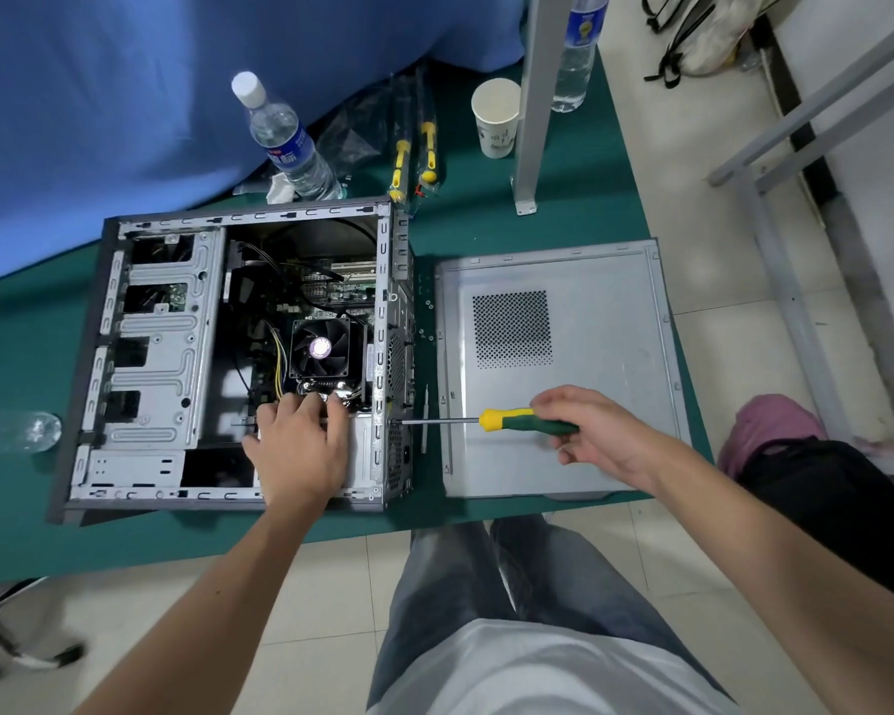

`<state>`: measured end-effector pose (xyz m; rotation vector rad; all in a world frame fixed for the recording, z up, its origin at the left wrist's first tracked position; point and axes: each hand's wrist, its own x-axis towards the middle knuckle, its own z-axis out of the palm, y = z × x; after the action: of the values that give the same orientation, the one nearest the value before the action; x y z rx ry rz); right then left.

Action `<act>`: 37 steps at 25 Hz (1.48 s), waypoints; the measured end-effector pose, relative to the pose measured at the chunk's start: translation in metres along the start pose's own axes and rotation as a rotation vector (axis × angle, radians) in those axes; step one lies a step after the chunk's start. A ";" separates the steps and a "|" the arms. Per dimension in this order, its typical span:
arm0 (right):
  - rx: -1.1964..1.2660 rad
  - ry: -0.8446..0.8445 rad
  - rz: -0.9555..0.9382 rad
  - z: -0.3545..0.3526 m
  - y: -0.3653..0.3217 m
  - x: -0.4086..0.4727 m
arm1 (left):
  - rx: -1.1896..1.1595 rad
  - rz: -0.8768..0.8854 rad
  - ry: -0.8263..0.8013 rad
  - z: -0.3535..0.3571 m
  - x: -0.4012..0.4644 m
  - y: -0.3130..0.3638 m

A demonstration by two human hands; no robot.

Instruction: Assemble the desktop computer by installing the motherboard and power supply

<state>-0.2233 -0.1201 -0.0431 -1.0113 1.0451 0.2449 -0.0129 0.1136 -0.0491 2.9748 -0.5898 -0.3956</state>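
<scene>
The open computer case lies on its side on the green table. Inside it sits the motherboard with a black CPU fan. The grey power supply fills the near right corner of the case. My left hand rests flat on the power supply, fingers spread toward the fan. My right hand grips the green and yellow handle of a screwdriver. Its tip touches the case's rear wall at the power supply.
The removed side panel lies right of the case. Small screws lie between the two. Two water bottles, a paper cup, bagged screwdrivers and a metal post stand behind. The table edge runs near my knees.
</scene>
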 end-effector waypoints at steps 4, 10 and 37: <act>-0.161 0.032 -0.025 -0.003 -0.003 0.000 | 0.008 0.004 0.003 0.001 0.001 0.000; -0.031 -0.029 -0.074 -0.005 -0.006 -0.001 | 0.003 0.010 0.016 0.002 0.001 -0.001; -0.062 0.023 -0.121 -0.005 0.006 -0.004 | -0.004 0.028 0.023 -0.001 0.000 0.000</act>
<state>-0.2321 -0.1197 -0.0435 -1.1314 0.9981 0.1683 -0.0128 0.1139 -0.0479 2.9599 -0.6263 -0.3600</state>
